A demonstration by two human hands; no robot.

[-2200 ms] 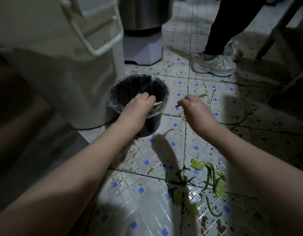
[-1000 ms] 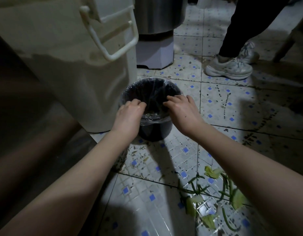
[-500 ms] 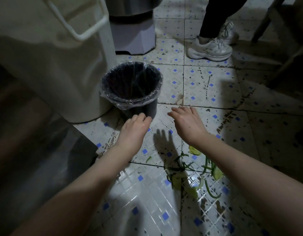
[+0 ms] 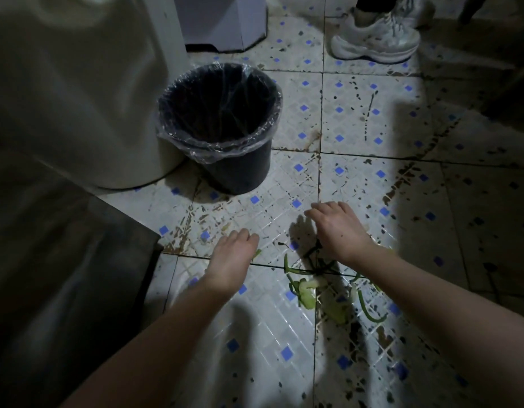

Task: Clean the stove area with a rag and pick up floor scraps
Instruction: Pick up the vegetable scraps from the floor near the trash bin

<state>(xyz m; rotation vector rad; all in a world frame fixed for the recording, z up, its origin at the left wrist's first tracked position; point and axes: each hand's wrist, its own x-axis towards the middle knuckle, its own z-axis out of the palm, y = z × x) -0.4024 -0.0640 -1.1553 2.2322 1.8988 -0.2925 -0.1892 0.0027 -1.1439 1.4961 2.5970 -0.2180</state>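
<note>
Green vegetable scraps (image 4: 316,287) lie scattered on the dirty tiled floor, low and right of centre. My right hand (image 4: 337,228) hovers over the far edge of the pile with its fingers spread and relaxed, holding nothing. My left hand (image 4: 234,254) is low over the floor to the left, fingers loosely bent, beside a small green scrap (image 4: 257,254). A black bin (image 4: 243,169) lined with a clear plastic bag stands beyond both hands. No rag is in view.
A large cream container (image 4: 78,98) stands left of the bin. A dark metal cabinet side (image 4: 63,275) fills the lower left. Another person's white sneakers (image 4: 375,39) stand at the top right, and a pale appliance base (image 4: 225,22) at the top centre.
Both hands have drawn back from the bin's rim and come down toward the scraps on the floor. The view has tilted down, so the bin now sits farther away.
</note>
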